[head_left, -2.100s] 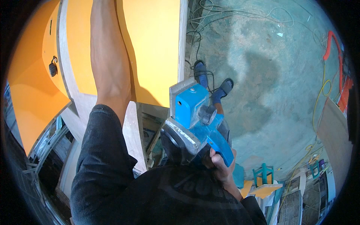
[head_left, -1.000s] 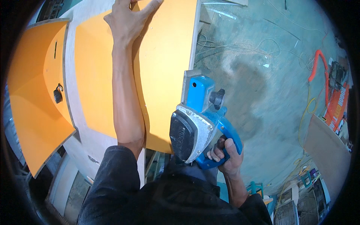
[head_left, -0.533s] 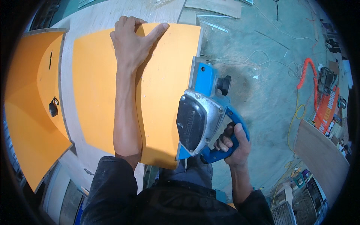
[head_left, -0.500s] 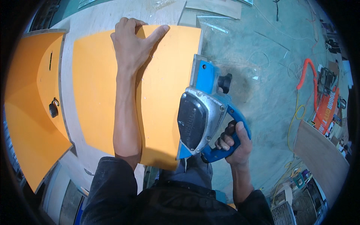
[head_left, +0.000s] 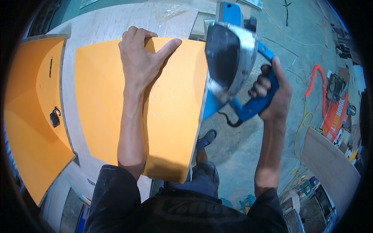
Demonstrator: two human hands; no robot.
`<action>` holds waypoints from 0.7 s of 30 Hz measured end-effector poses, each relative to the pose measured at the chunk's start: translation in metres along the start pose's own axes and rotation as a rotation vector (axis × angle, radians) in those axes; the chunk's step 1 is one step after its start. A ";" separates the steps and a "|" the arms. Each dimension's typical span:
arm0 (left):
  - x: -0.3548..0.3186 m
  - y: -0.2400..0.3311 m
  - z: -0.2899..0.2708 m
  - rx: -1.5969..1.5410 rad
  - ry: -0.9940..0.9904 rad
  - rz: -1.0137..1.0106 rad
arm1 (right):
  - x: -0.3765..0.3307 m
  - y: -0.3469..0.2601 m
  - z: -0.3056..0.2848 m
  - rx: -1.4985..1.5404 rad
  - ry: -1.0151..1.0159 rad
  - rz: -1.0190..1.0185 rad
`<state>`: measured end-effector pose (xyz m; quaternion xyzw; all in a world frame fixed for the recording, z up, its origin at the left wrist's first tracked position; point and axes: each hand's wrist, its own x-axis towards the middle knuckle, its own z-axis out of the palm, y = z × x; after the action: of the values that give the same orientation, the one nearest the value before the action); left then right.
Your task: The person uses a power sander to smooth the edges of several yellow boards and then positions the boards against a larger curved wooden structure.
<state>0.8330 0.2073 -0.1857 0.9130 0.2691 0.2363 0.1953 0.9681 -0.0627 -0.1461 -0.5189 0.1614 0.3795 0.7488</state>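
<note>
A flat orange panel [head_left: 175, 128] lies in front of me on a pale wooden work surface [head_left: 128, 18]. My left hand [head_left: 142, 56] holds its far edge, fingers curled over the edge and thumb spread along the top face. In my right hand [head_left: 279, 91] is the rear handle of a blue and silver electric hand planer [head_left: 223, 58], fingers wrapped round it. The planer stands at the far part of the panel's right edge, its body mostly beyond that side. Its underside is hidden, so contact with the edge cannot be made out. Small pale chips dot the panel.
A curved orange piece [head_left: 29, 112] stands at the left, with a small dark looped object [head_left: 54, 117] on it. At the right are a coiled red hose [head_left: 316, 75], a yellow cord [head_left: 297, 136] and a brown board [head_left: 330, 155]. Thin cables cross the greenish floor [head_left: 233, 155].
My right hand has pushed the planer away from me and rightward along the panel's right edge. My left hand keeps its hold on the far edge. A foot now shows below the planer.
</note>
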 end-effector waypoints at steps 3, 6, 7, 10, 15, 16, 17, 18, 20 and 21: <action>0.003 0.003 -0.003 0.022 -0.009 -0.003 | 0.016 -0.011 0.001 -0.018 -0.082 -0.115; 0.003 0.008 0.001 -0.016 -0.010 -0.037 | 0.002 -0.005 -0.032 0.089 -0.101 -0.107; 0.000 0.009 -0.001 -0.018 -0.001 -0.040 | -0.009 0.004 -0.048 0.122 -0.117 -0.119; -0.001 0.004 -0.007 0.053 0.003 -0.019 | -0.070 0.033 -0.089 0.282 -0.110 -0.069; -0.002 -0.001 -0.007 0.092 -0.024 -0.021 | -0.181 0.097 -0.133 0.285 0.009 -0.035; -0.004 0.000 -0.006 0.090 -0.053 -0.052 | -0.199 0.110 -0.138 0.315 0.004 -0.030; -0.004 0.002 -0.004 0.090 -0.082 -0.085 | -0.216 0.123 -0.142 0.343 -0.002 -0.025; -0.008 0.003 -0.002 0.138 -0.013 -0.060 | -0.236 0.139 -0.147 0.377 -0.004 0.000; -0.006 0.005 -0.016 0.193 0.068 -0.027 | -0.272 0.165 -0.161 0.370 -0.069 0.048; -0.013 0.004 -0.018 0.176 0.051 -0.029 | -0.288 0.178 -0.168 0.362 -0.082 0.072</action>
<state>0.8150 0.2005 -0.1737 0.9163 0.3071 0.2318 0.1109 0.6724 -0.2986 -0.1482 -0.3535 0.2148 0.3916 0.8219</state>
